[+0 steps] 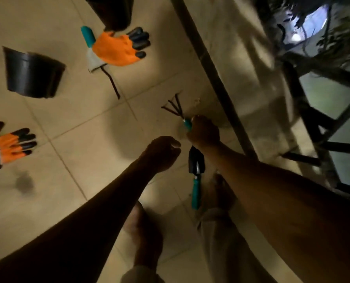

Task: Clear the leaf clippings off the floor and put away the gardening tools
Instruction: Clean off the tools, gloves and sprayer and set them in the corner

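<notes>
My right hand (204, 132) grips the teal handle of a small hand rake (175, 108), whose black prongs point up-left over the tiled floor. Just left of it my left hand (163, 153) hovers with loosely curled fingers and holds nothing. Below the right hand a black trowel with a teal handle (196, 176) lies on the floor. An orange glove with black fingertips (117, 48) lies farther away, on top of another teal-handled tool (88, 35) with a thin dark shaft. A second orange glove (8, 144) is at the left edge.
A black plastic pot (33, 73) lies on its side at the upper left, another dark pot (113, 11) at the top. A dark metal railing (217, 78) and plants (321, 25) line the right. My bare feet (145, 231) stand on the tiles.
</notes>
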Available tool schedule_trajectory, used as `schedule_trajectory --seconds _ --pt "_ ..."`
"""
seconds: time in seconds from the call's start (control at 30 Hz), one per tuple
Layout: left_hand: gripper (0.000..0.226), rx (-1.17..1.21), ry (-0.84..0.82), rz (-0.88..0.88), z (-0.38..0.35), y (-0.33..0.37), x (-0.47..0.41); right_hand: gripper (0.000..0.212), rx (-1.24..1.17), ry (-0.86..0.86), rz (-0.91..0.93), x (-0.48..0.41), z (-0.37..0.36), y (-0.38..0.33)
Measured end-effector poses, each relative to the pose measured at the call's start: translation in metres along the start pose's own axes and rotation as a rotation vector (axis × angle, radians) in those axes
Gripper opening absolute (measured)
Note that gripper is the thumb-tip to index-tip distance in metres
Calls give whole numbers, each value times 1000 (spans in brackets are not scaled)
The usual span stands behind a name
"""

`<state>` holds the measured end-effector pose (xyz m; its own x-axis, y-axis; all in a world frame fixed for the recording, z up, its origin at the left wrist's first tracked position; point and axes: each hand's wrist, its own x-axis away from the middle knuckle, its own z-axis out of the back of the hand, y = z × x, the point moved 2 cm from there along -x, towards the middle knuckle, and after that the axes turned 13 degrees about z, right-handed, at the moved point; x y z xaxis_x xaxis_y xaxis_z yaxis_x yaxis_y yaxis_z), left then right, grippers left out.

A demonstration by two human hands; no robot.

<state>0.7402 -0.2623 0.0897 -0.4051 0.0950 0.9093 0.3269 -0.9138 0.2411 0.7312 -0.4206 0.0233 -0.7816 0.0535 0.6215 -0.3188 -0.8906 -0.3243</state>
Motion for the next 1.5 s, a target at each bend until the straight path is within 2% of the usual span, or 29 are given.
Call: schedule_trajectory --seconds 0.07,0.2,0.33,0.5,0.57,0.67,0.73,0.8,0.87,0.93,1.0,1.17,1.27,1.33,1.43,1.5 --pt "25 -19 4 5 -3 -11 -8 38 -4 10 -39 -9 -12 5" --pt "25 -46 45 -10 7 -25 4 46 -193 38 -96 4 1 5" --pt "29 15 214 -45 36 -16 61 44 -419 48 -56 60 54 -14" --pt "51 -218 412 -276 106 26 189 39 -608 -11 -4 167 175 -62" --pt "61 -331 474 -378 141 50 250 44 -616 2 38 216 239 -91" --pt "74 -539 559 -439 185 91 334 49 -605 49 106 281 332 -132" --pt "81 -682 677 -486 212 116 391 49 -626 94 121 326 389 -158" --pt "76 -766 799 -564 238 139 442 46 -627 155 144 368 443 -181" --pt "61 -761 873 -630 262 158 493 45 -626 190 191 413 489 -202" --pt "45 -799 909 -656 275 171 538 45 -623 229 236 461 525 -221" --pt "32 -848 926 -726 281 180 567 35 -654 255 261 497 552 -235" --pt "16 -817 861 -960 291 199 658 21 -801 421 226 601 593 -250" --pt "19 -653 598 -935 285 216 703 18 -1001 616 196 647 600 -244" --pt "23 -583 397 -905 275 231 732 23 -1112 768 176 677 600 -236" --pt "51 -530 176 -975 252 247 769 27 -1207 924 156 715 592 -225" --pt "45 -496 47 -1028 228 256 796 18 -1251 1029 145 741 582 -215"
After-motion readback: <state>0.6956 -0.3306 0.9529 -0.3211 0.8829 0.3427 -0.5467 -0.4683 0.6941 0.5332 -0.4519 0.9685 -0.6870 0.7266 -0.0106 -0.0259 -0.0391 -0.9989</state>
